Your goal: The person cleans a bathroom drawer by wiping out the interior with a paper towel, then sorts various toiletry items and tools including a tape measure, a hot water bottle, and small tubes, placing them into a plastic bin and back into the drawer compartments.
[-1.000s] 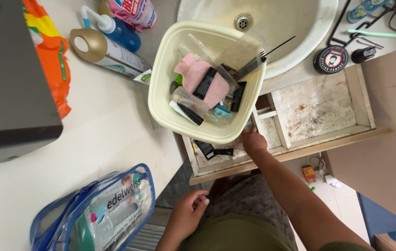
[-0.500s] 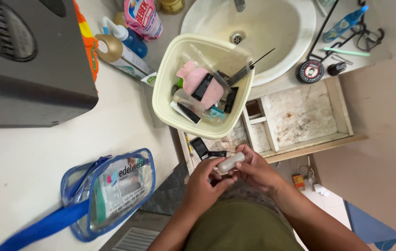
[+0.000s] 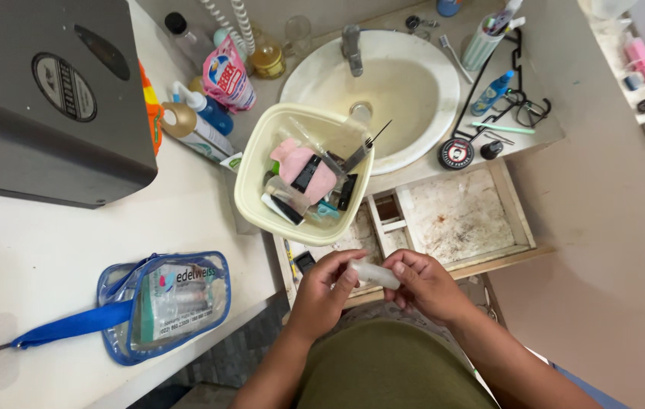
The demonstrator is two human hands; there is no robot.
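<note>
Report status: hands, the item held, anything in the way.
Left hand and right hand both grip small translucent tube. Held over open drawer. Cream basin of toiletries just beyond, not touching.

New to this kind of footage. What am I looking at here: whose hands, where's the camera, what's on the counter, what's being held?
There is no machine: a person wears a camera on the head, looking straight down at their own two bare hands. The left hand and right hand together hold a small translucent tube over an open drawer. Above it sits a cream plastic basket full of small toiletries, resting partly on the sink. On the white counter lie a clear pouch with blue trim, several bottles and a grey appliance. Eyeglasses lie right of the sink.
</note>
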